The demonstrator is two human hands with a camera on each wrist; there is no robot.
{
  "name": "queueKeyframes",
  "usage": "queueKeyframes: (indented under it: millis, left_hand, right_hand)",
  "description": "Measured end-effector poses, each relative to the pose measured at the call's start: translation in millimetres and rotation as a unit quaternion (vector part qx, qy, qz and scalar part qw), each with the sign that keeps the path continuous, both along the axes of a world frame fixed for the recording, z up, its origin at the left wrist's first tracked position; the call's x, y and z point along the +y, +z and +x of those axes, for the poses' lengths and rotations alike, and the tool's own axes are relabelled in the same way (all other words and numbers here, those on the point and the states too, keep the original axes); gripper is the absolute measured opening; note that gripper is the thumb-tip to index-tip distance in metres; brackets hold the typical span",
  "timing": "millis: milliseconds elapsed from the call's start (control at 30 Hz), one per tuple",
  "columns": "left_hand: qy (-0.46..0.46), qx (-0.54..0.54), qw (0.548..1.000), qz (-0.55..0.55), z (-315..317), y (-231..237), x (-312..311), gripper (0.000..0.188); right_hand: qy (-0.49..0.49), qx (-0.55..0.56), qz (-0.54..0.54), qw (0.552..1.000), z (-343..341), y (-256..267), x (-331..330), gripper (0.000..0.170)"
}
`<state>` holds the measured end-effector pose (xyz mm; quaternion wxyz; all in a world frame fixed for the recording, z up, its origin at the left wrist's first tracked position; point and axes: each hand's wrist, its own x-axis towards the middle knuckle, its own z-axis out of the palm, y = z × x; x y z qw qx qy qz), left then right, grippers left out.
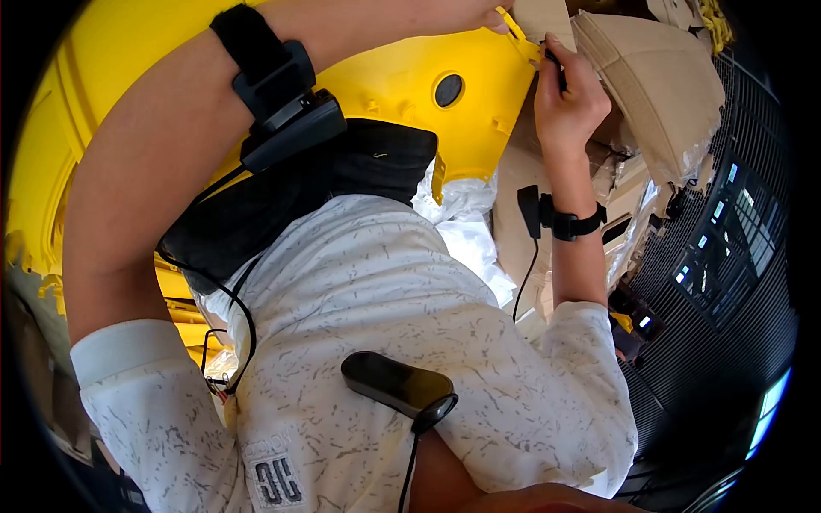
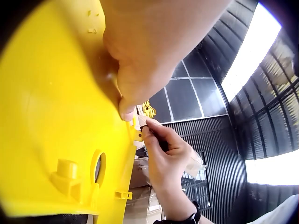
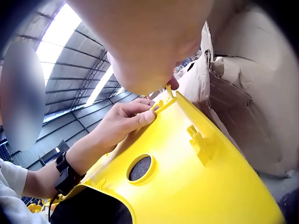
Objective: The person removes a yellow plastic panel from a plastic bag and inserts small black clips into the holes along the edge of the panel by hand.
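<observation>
A large yellow plastic panel (image 1: 385, 77) with a round hole and small moulded clips lies across the front of the person. My left hand (image 3: 122, 122) grips its edge, thumb on the near face, fingers along the rim beside a corner tab. In the head view that hand is mostly cut off at the top. My right hand (image 1: 571, 101) is at the same corner, its fingers curled round a small black object (image 1: 558, 68), mostly hidden in the palm. The right fingertips come right up to a small yellow tab (image 2: 138, 135) in the left wrist view.
Brown cardboard (image 1: 654, 81) stands beyond the right hand, with clear plastic wrap (image 1: 466, 227) beneath the panel. More yellow parts (image 1: 38, 205) stand at left. Cables hang from the wrist cameras, and a black device (image 1: 398, 385) lies at the chest.
</observation>
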<state>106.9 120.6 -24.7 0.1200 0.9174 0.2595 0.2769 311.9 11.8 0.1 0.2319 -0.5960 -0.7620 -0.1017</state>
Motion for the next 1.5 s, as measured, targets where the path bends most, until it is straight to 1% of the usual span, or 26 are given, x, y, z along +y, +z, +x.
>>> queueKeyframes:
  millis: [67,100,133,267,333,367,433,467,533,567,633,667,733,767,833,867,933,1067,1133,1167,1267,1300,1367,1500]
  left_hand:
    - [0.003,-0.007,1.000,0.004,1,0,0,0.019]
    - [0.003,-0.007,1.000,0.003,1,-1,1,0.019]
    - [0.000,-0.012,1.000,0.002,2,-1,1,0.019]
    - [-0.005,-0.017,1.000,0.001,1,0,1,0.019]
    - [-0.009,-0.012,1.000,0.002,1,1,2,0.020]
    - [-0.012,-0.007,1.000,0.002,0,1,2,0.020]
    - [-0.008,-0.005,1.000,0.005,1,1,2,0.021]
    - [-0.006,-0.004,1.000,0.008,1,0,1,0.022]
    - [-0.007,0.005,1.000,0.008,1,1,1,0.023]
    - [-0.007,0.014,1.000,0.010,2,1,2,0.023]
    - [-0.011,0.005,1.000,0.014,0,2,1,0.024]
    - [-0.014,-0.002,1.000,0.017,-1,2,1,0.024]
    - [-0.011,-0.003,1.000,0.016,-2,2,-2,0.025]
    - [-0.007,-0.006,1.000,0.018,-2,2,-1,0.025]
    - [-0.010,0.004,1.000,0.014,0,3,2,0.025]
    - [-0.012,0.015,1.000,0.007,0,3,2,0.025]
    - [-0.011,0.013,1.000,0.009,-1,4,1,0.025]
    - [-0.013,0.005,1.000,0.016,-2,4,-1,0.026]
    - [-0.013,0.010,1.000,0.014,0,4,0,0.026]
    - [-0.010,0.015,1.000,0.010,0,4,0,0.027]
    - [-0.017,0.017,1.000,0.015,-3,7,-1,0.027]
    - [-0.016,0.019,1.000,0.014,-4,7,-1,0.027]
    - [-0.015,0.017,1.000,0.017,-3,6,0,0.026]
    - [-0.009,0.005,0.999,0.032,-2,4,1,0.025]
  right_hand:
    - [0.003,-0.018,-0.019,1.000,-1,6,2,0.018]
    - [-0.051,0.044,-0.072,0.995,-1,9,4,0.018]
    - [-0.104,0.105,-0.124,0.981,0,11,5,0.018]
    - [-0.120,0.128,-0.145,0.974,2,12,6,0.018]
    - [-0.043,0.074,-0.086,0.993,2,10,3,0.018]
    - [-0.042,0.074,-0.086,0.993,5,8,3,0.018]
    - [0.053,0.016,-0.017,0.998,9,3,6,0.018]
    - [0.053,0.017,-0.019,0.998,8,6,5,0.018]
    - [-0.028,0.046,-0.111,0.992,3,15,5,0.019]
    - [-0.029,0.046,-0.110,0.992,5,16,7,0.019]
    - [-0.085,0.123,-0.183,0.972,12,17,10,0.020]
    - [-0.084,0.123,-0.185,0.971,12,20,12,0.020]
    - [-0.083,0.059,-0.217,0.971,10,27,14,0.020]
    - [-0.085,0.059,-0.217,0.971,9,27,11,0.020]
    - [-0.022,0.060,-0.169,0.984,8,26,9,0.020]
    - [-0.020,0.059,-0.169,0.984,11,22,8,0.020]
    - [0.021,0.053,-0.109,0.992,15,13,6,0.021]
    - [0.021,0.032,-0.132,0.991,13,21,8,0.020]
    - [-0.031,0.063,-0.199,0.977,12,28,12,0.017]
    - [-0.031,0.063,-0.199,0.977,13,28,14,0.017]
    - [-0.063,0.108,-0.236,0.964,18,28,17,0.017]
    - [-0.062,0.109,-0.237,0.963,16,27,16,0.017]
    - [-0.029,0.079,-0.194,0.977,13,26,13,0.018]
    - [-0.011,0.044,-0.170,0.984,14,27,16,0.018]
